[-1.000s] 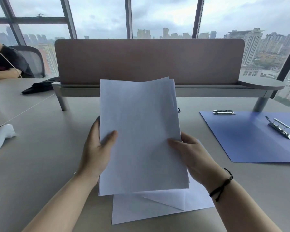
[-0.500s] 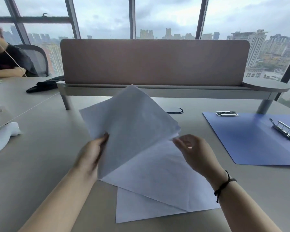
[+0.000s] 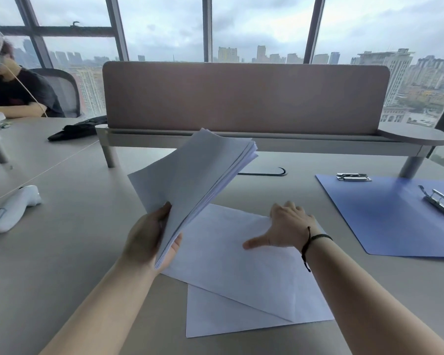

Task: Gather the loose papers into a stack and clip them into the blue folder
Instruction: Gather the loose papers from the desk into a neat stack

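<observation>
So the left hand (image 3: 149, 239) now has the gathered stack (image 3: 195, 180) all to itself, fingers closed on its near corner, thumb on top, the far end fanned out and tilted up toward 12 o'clock over the bench (image 3: 62, 252). A second ago both hands were squaring that stack upright; the right hand (image 3: 285, 226) has since let go and dropped down flat, fingers spread and empty, onto the top loose sheet (image 3: 254, 265) lying on the bench. Another sheet (image 3: 215, 316) pokes out from under it at 6 o'clock, rotated differently, so at least two papers haven't been collected yet.

What that tells me: the gathering isn't finished, and I'd guess the right hand is about to slide or pinch that top sheet up to add it to the pile. One-handed hold on a floppy stack looks a bit risky; the edges are already splaying at the far end.

The blue folder (image 3: 385, 216) sits open and flat at about 2 o'clock, well apart from the papers, with its metal clip (image 3: 440, 203) on the right side and a second small metal clip (image 3: 353, 177) at its top edge. Nothing's in it yet, so clipping is clearly a later step.
</observation>
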The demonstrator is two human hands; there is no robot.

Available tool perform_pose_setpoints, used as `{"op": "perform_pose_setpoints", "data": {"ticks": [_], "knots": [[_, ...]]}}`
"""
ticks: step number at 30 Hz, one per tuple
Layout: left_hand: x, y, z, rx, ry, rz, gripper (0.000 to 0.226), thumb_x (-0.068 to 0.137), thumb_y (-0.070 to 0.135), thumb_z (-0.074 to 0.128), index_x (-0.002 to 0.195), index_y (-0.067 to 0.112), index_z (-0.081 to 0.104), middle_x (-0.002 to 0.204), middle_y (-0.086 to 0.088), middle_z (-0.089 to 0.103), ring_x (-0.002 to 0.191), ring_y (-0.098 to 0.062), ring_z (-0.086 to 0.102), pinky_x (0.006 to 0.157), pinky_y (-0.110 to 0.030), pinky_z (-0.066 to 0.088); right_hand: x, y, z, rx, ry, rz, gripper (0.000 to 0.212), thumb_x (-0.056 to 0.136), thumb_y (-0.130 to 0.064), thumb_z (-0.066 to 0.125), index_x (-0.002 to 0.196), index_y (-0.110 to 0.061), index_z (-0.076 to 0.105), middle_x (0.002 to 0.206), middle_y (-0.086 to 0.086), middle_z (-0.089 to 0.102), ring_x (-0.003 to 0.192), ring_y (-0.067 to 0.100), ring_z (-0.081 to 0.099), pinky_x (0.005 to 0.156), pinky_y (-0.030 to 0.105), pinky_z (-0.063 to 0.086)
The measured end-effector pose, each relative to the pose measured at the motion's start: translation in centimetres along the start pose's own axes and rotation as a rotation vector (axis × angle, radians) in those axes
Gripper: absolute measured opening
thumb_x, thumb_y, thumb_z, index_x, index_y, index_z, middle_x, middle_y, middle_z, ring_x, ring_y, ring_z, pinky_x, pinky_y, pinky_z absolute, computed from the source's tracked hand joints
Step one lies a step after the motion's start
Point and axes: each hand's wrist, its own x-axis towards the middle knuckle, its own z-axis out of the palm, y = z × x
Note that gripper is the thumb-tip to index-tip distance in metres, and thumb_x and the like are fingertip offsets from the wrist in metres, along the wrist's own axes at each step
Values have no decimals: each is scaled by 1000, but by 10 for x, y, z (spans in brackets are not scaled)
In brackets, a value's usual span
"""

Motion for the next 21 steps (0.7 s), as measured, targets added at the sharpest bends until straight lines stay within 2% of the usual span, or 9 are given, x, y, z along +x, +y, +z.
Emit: {"op": "perform_pose_setpoints", "data": {"ticks": [5, 7, 9, 12, 14, 15, 17, 19, 21], "knots": [[4, 1, -2, 53, 15, 13, 19, 100, 15, 56, 84, 11, 66, 57, 2, 69, 38, -8, 61, 36, -13, 43, 10, -5, -14, 30, -54, 58, 84, 38, -88, 73, 83, -24, 44, 89, -9, 56, 95, 23, 60, 81, 35, 45], [7, -1, -4, 82, 15, 31, 31, 100, 15, 57, 73, 12, 71, 55, 2, 68, 37, -8, 59, 36, -12, 42, 14, -6, -15, 72, -82, 50, 82, 37, -84, 77, 85, -23, 50, 83, -11, 56, 88, 21, 61, 80, 33, 49], [7, 0, -7, 128, 24, 65, 37, 99, 16, 58, 65, 13, 74, 59, 2, 70, 39, -8, 62, 40, -14, 43, 15, -7, -14, 148, -89, 16, 73, 46, -71, 84, 84, -17, 53, 78, -8, 54, 76, 18, 58, 65, 28, 47], [8, 1, -6, 217, 48, 108, 15, 96, 20, 63, 91, 11, 74, 79, -2, 78, 55, -11, 72, 58, -26, 51, 10, -3, -13, 203, -27, -67, 45, 75, -40, 81, 68, -14, 44, 70, -2, 47, 65, 20, 47, 50, 28, 31], [5, -1, -4, 272, 40, 143, 15, 98, 20, 60, 98, 10, 71, 72, 1, 78, 54, -12, 72, 49, -22, 53, 2, 6, -13, 265, 2, -112, 33, 86, -25, 70, 66, -13, 46, 69, 1, 49, 67, 23, 48, 53, 28, 34], [6, -3, -3, 289, 33, 168, 16, 99, 19, 57, 99, 10, 71, 72, 2, 78, 56, -12, 73, 46, -20, 53, -3, 12, -12, 350, 11, -112, 31, 87, -20, 66, 63, -13, 48, 65, -1, 51, 63, 20, 48, 53, 27, 35], [3, -7, 1, 314, 18, 211, 18, 100, 19, 57, 103, 11, 72, 87, -1, 81, 75, -17, 77, 60, -27, 60, -19, 25, -6, 665, 9, -49, 29, 89, -11, 61, 60, -8, 57, 57, -4, 58, 53, 15, 53, 52, 22, 41], [4, -10, 2, 365, 52, 275, 16, 97, 18, 61, 102, 11, 74, 94, -2, 80, 85, -21, 77, 78, -35, 59, -37, 35, 0, 1034, -27, 33, 22, 91, -3, 59, 77, -3, 75, 71, 6, 73, 61, 22, 66, 61, 32, 54], [5, -11, 3, 439, 87, 331, 15, 96, 16, 63, 104, 10, 74, 99, -5, 79, 86, -22, 75, 84, -38, 56, -49, 39, 4, 1333, -74, 116, 25, 91, 2, 56, 87, -6, 80, 80, 15, 76, 65, 29, 70, 63, 38, 57]]}}
